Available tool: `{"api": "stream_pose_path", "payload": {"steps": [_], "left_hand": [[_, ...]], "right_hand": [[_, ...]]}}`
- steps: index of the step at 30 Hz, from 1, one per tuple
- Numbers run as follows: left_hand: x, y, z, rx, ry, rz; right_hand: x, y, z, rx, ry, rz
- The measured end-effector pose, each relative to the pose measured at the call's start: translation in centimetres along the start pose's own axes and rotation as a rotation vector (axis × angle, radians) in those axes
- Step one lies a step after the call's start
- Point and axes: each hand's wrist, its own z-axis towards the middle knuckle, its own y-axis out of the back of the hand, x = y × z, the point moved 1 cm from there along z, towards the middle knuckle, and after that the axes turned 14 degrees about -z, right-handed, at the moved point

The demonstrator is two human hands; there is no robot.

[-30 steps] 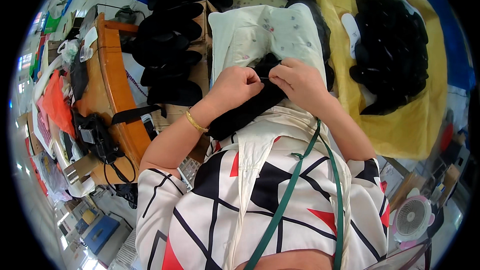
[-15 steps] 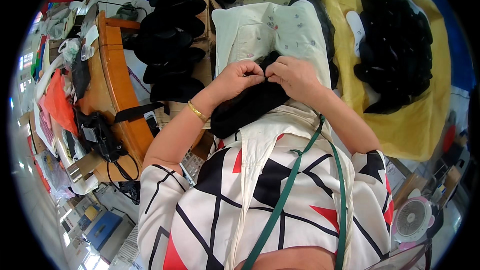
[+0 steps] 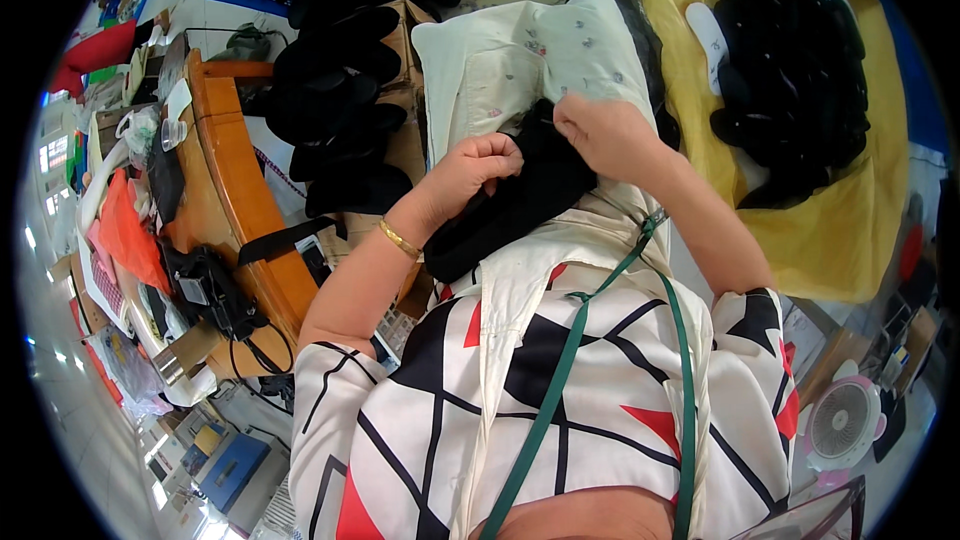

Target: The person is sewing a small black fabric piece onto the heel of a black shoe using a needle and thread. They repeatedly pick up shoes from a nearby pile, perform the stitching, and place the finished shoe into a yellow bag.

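A soft black fabric piece [image 3: 515, 202] lies across my lap on a pale flowered cloth [image 3: 480, 50]. I cannot tell exactly what kind of item it is. At its left edge, my left hand [image 3: 475, 172] is closed with thumb and forefinger gripping the fabric. My right hand [image 3: 605, 135], its fingers pinched together, is held by the upper right edge of the black piece, apart from my left hand. Whatever sits in that pinch, if anything, is too small to see. Dark green apron straps [image 3: 565, 365] hang down my front.
To the right, a large yellow bag [image 3: 835, 250] holds many black sole-shaped pieces [image 3: 790, 80]. More black pieces [image 3: 335, 105] are stacked by a cardboard box [image 3: 405, 50] on the left. Beyond them stands a wooden table [image 3: 235, 150] with a black bag [image 3: 210, 285]. A fan [image 3: 840, 422] is at lower right.
My right hand has drawn away from my left, up and slightly to the right, so a gap now lies between them. My left hand stays at the black fabric, slightly lower.
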Motion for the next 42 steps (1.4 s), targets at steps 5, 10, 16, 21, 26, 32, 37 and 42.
{"api": "stream_pose_path", "payload": {"steps": [5,10,16,21,26,32,37,42], "left_hand": [[1.0,-0.3,1.1,-0.179,-0.053,0.287],[1.5,-0.6,2.2,-0.302,-0.079,0.429],[1.8,-0.7,3.0,-0.285,-0.077,0.455],[1.9,-0.7,2.9,-0.281,-0.089,0.458],[1.1,-0.1,2.5,-0.225,-0.15,0.521],[-2.3,-3.8,0.7,-0.098,-0.018,0.444],[-1.1,-2.1,0.4,-0.103,0.142,-0.19],[-1.5,-2.6,-0.8,-0.134,0.15,-0.032]], "right_hand": [[-0.2,-0.7,-0.6,-0.002,-0.011,0.037],[-0.2,-0.7,-1.0,-0.14,-0.004,0.174],[3.2,2.1,-2.4,-0.222,-0.014,0.504],[5.3,5.5,-4.0,-0.266,0.023,0.868],[6.4,6.3,-4.7,-0.107,0.062,0.95],[7.7,7.0,-4.6,0.121,0.173,0.926],[5.7,3.6,-3.6,0.003,0.073,0.568],[3.7,-0.3,-2.8,-0.191,-0.054,0.205]]}}
